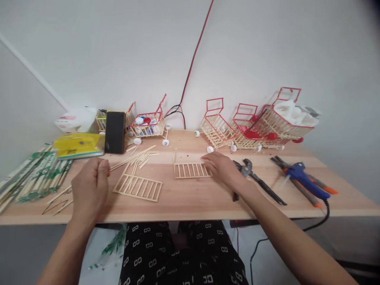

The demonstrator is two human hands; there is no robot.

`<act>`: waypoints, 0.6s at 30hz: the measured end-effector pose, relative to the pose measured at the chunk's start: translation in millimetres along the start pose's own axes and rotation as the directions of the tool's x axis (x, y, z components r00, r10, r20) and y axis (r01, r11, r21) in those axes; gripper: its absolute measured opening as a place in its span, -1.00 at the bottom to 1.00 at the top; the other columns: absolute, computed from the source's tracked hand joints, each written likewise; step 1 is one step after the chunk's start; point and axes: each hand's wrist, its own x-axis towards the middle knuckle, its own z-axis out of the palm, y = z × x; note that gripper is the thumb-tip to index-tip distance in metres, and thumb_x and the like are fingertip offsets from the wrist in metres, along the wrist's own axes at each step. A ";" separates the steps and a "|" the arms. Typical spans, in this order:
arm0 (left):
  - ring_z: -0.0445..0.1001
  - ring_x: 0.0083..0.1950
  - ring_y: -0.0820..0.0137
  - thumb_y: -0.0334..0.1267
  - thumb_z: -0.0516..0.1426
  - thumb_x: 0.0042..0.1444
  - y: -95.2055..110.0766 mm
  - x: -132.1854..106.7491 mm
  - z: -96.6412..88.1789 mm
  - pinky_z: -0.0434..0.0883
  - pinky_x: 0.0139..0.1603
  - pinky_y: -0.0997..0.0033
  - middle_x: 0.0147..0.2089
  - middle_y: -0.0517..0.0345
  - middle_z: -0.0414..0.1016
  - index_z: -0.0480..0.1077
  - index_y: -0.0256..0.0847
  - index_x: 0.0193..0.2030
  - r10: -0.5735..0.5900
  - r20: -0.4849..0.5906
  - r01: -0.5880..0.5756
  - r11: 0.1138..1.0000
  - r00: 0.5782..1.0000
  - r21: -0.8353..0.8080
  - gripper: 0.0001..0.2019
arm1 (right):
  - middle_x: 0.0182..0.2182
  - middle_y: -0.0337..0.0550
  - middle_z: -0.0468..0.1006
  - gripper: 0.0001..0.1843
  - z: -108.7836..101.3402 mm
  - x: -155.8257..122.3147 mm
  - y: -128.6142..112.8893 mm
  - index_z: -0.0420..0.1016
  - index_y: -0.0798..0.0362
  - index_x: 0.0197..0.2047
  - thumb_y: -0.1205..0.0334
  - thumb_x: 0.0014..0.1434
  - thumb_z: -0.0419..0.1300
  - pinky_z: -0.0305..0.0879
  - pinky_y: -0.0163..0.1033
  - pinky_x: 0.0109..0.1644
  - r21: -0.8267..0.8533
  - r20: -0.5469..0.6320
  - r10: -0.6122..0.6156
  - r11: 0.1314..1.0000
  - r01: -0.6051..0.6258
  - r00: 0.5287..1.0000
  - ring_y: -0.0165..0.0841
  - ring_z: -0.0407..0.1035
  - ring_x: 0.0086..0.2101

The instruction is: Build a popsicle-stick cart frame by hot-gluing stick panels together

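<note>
My left hand (90,186) is curled into a fist above the table's left part, and whatever may be inside it is hidden. Under my right hand (221,168) is the right end of a small ladder-like stick frame (190,177), its fingers bent around that end. A second stick frame (138,195) lies flat between my hands. Behind it, loose thin wooden sticks (142,157) are heaped together. Just right of my right hand are black-handled pliers (261,184).
Miniature stick shopping carts (218,128) line the wall. A glue gun (308,184) lies across orange-handled pliers (316,204) on the right. To the left are packaged stick bundles (38,178), a yellow pack (77,144) and an upright phone (115,132). The table's front edge (178,217) is near my lap.
</note>
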 end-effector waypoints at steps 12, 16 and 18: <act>0.16 -0.50 0.44 -0.06 -0.02 0.25 8.0 -12.0 16.7 0.10 -0.39 0.40 -0.60 0.26 0.12 0.09 -0.18 -0.61 0.015 0.092 -0.018 0.999 0.996 0.035 -0.57 | -0.26 -0.05 0.54 -0.80 3.7 25.7 11.0 0.50 0.07 -0.12 0.22 0.17 0.22 0.25 -0.23 -0.17 -0.075 0.202 -0.083 0.992 0.100 0.976 -0.27 0.40 -0.24; 0.27 -0.44 0.41 -0.10 -0.07 0.28 11.2 -15.8 23.6 0.16 -0.35 0.43 -0.53 0.25 0.26 0.21 -0.18 -0.49 -0.047 0.147 0.048 0.999 0.988 -0.002 -0.66 | -0.32 -0.11 0.53 -0.84 3.3 28.4 11.2 0.48 0.07 -0.17 0.25 0.16 0.21 0.21 -0.27 -0.25 -0.030 0.202 -0.085 0.995 0.093 0.976 -0.32 0.38 -0.32; 0.34 -0.38 0.40 -0.13 -0.06 0.27 11.7 -15.8 24.7 0.19 -0.32 0.43 -0.43 0.22 0.37 0.28 -0.18 -0.37 -0.054 0.135 0.055 0.998 0.989 -0.003 -0.74 | -0.30 -0.09 0.53 -0.83 2.7 27.7 10.4 0.47 0.07 -0.15 0.25 0.16 0.21 0.22 -0.26 -0.22 -0.008 0.187 -0.095 0.995 0.098 0.978 -0.31 0.38 -0.29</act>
